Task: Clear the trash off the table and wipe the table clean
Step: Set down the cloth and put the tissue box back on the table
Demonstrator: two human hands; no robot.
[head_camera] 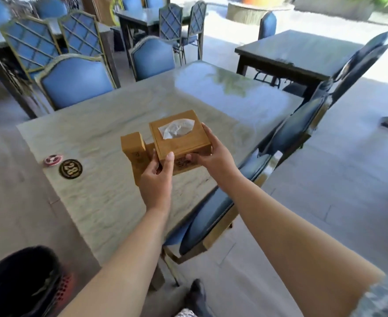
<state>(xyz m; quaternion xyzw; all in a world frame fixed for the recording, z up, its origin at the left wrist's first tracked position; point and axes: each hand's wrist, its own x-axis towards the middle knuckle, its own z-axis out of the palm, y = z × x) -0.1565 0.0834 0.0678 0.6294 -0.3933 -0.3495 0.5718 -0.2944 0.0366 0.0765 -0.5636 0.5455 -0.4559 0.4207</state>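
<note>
Both hands hold the wooden tissue box (179, 139) above the middle of the surface (101, 133), the left hand (157, 179) grasping its near corner and the right hand (213, 156) its right side, its long axis running left-right, with the number disc (70, 168) left of it.

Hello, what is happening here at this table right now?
A person stands at a pale stone-look table and holds a wooden tissue box with both hands. The left hand grips its near side, the right hand its right edge. A white tissue sticks out of the top. A round number badge and a small pink disc lie near the table's left edge.
</note>
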